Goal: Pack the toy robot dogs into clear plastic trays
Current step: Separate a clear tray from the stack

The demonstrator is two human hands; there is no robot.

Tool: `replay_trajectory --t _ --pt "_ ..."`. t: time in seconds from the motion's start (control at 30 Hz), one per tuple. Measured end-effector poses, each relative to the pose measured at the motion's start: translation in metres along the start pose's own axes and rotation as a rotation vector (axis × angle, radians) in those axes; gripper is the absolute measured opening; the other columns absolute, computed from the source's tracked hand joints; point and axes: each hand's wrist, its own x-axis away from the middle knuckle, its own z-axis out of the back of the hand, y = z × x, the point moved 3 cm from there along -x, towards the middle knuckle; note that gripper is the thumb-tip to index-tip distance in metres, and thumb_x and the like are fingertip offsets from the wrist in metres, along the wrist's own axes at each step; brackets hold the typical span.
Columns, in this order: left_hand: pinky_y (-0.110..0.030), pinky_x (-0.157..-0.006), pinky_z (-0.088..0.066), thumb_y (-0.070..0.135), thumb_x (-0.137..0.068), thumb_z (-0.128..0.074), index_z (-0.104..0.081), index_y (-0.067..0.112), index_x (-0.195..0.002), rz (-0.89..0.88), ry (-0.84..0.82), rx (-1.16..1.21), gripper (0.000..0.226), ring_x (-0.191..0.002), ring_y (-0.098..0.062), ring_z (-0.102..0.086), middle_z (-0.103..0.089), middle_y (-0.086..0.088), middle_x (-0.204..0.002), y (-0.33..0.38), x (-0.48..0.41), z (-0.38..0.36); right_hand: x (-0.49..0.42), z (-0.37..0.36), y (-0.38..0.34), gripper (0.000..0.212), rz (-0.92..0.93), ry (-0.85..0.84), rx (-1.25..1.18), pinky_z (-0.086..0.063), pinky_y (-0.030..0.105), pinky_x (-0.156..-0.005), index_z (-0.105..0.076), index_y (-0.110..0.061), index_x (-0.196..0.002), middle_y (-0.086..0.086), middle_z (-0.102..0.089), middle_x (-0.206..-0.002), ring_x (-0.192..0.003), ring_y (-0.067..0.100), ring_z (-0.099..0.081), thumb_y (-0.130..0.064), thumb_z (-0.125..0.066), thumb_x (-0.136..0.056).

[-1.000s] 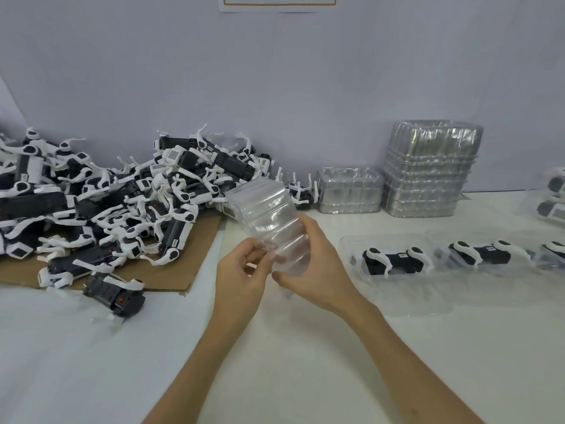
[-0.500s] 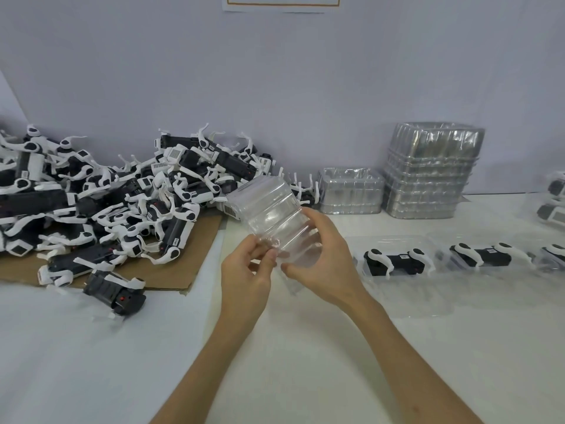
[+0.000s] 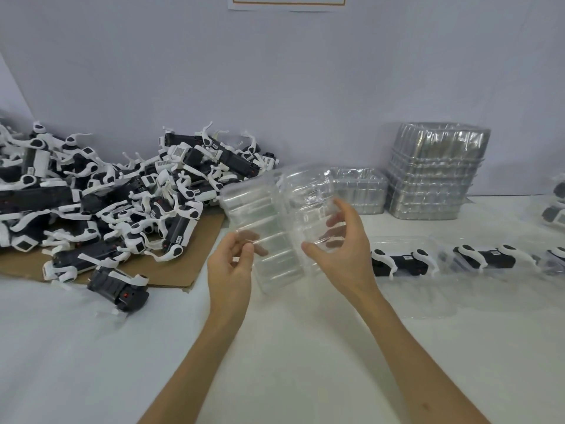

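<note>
I hold a clear plastic tray (image 3: 269,221) in the air above the table, swung open like a clamshell into two halves. My left hand (image 3: 230,270) pinches the edge of the left half. My right hand (image 3: 342,252) grips the right half, thumb in front and fingers behind the plastic. A big pile of black-and-white toy robot dogs (image 3: 116,191) lies on brown cardboard (image 3: 171,270) at the left. One dog (image 3: 120,287) lies apart at the pile's front edge. Packed dogs (image 3: 397,261) sit in clear trays in a row at the right.
A tall stack of empty clear trays (image 3: 434,172) stands against the back wall, with a short stack (image 3: 357,191) beside it. More packed trays (image 3: 555,206) sit at the far right edge. The white tabletop (image 3: 275,347) spreads in front of me.
The tray was closed and held as one piece; it now hangs open in two halves, with my hands moved apart.
</note>
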Motion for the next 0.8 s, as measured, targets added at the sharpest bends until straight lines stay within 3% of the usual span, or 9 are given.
replay_trajectory --t 0.1,0.2,0.37,0.47,0.53,0.57,0.63,0.7,0.8 --pt "-0.02 -0.063 -0.047 -0.005 -0.101 -0.044 -0.065 0.017 -0.095 0.157 0.099 0.18 0.031 -0.068 -0.006 -0.06 -0.071 0.005 -0.071 -0.007 -0.006 0.008 0.0 0.004 -0.004 0.083 -0.03 0.057 -0.056 -0.052 0.019 -0.079 -0.045 -0.032 -0.14 -0.009 -0.055 -0.111 -0.093 0.011 -0.061 -0.015 -0.088 -0.071" --pt "-0.017 -0.058 -0.05 -0.001 -0.103 -0.042 -0.066 0.016 -0.092 0.36 0.191 0.39 0.031 -0.066 -0.01 -0.059 -0.067 0.008 -0.066 -0.018 -0.013 0.017 -0.007 0.013 -0.017 0.086 0.072 0.137 0.004 -0.047 0.017 -0.085 -0.043 -0.029 -0.142 -0.013 -0.055 -0.11 -0.093 0.007 -0.059 -0.016 -0.086 -0.069" --pt "-0.027 -0.069 -0.049 0.004 -0.104 -0.041 -0.059 0.013 -0.089 0.631 0.168 0.657 0.025 -0.068 -0.012 -0.053 -0.063 0.007 -0.064 -0.034 -0.01 0.015 -0.054 0.037 -0.03 0.085 0.315 0.157 0.612 -0.034 0.041 -0.102 -0.046 -0.03 -0.141 -0.008 -0.053 -0.111 -0.108 0.018 -0.052 -0.011 -0.079 -0.065" --pt "-0.026 -0.066 -0.051 0.007 -0.105 -0.042 -0.057 0.012 -0.087 0.689 0.137 0.66 0.024 -0.068 -0.013 -0.059 -0.067 0.006 -0.067 -0.037 -0.005 0.01 -0.088 0.057 -0.005 0.087 0.178 -0.038 0.964 -0.021 0.05 -0.115 -0.045 -0.035 -0.143 0.001 -0.053 -0.131 -0.126 0.027 -0.044 -0.008 -0.078 -0.066" --pt "-0.026 -0.064 -0.051 0.008 -0.105 -0.042 -0.057 0.011 -0.085 0.712 0.121 0.648 0.025 -0.066 -0.012 -0.064 -0.069 0.005 -0.067 -0.037 -0.004 0.009 -0.102 0.072 0.022 0.066 -0.05 -0.3 1.068 -0.02 0.048 -0.118 -0.057 -0.038 -0.131 -0.001 -0.055 -0.136 -0.131 0.024 -0.045 -0.012 -0.079 -0.074" --pt "-0.027 -0.065 -0.051 0.008 -0.106 -0.042 -0.056 0.011 -0.084 0.722 0.121 0.646 0.026 -0.064 -0.011 -0.066 -0.069 0.004 -0.068 -0.037 -0.004 0.009 -0.105 0.079 0.033 0.047 -0.171 -0.416 1.059 -0.029 0.045 -0.114 -0.065 -0.038 -0.114 -0.004 -0.062 -0.128 -0.125 0.022 -0.053 -0.014 -0.08 -0.077" --pt "-0.029 -0.067 -0.049 0.007 -0.106 -0.041 -0.054 0.011 -0.082 0.737 0.124 0.653 0.028 -0.061 -0.009 -0.068 -0.07 0.004 -0.065 -0.037 -0.004 0.011 -0.104 0.088 0.054 0.027 -0.331 -0.499 0.914 -0.048 0.035 -0.088 -0.065 -0.035 -0.088 -0.007 -0.07 -0.103 -0.104 0.019 -0.065 -0.012 -0.078 -0.08" --pt "-0.03 -0.069 -0.049 0.006 -0.105 -0.04 -0.053 0.011 -0.081 0.746 0.129 0.661 0.028 -0.059 -0.009 -0.069 -0.07 0.004 -0.062 -0.038 -0.005 0.011 -0.103 0.093 0.065 0.026 -0.369 -0.447 0.797 -0.049 0.031 -0.072 -0.064 -0.029 -0.088 -0.004 -0.071 -0.095 -0.09 0.019 -0.067 -0.009 -0.079 -0.08" --pt "-0.031 -0.069 -0.049 0.006 -0.105 -0.04 -0.054 0.011 -0.082 0.752 0.132 0.666 0.028 -0.059 -0.011 -0.071 -0.07 0.003 -0.062 -0.038 -0.005 0.011 -0.105 0.091 0.07 0.031 -0.385 -0.451 0.757 -0.05 0.034 -0.076 -0.066 -0.027 -0.1 -0.002 -0.069 -0.096 -0.086 0.016 -0.066 -0.01 -0.081 -0.079"
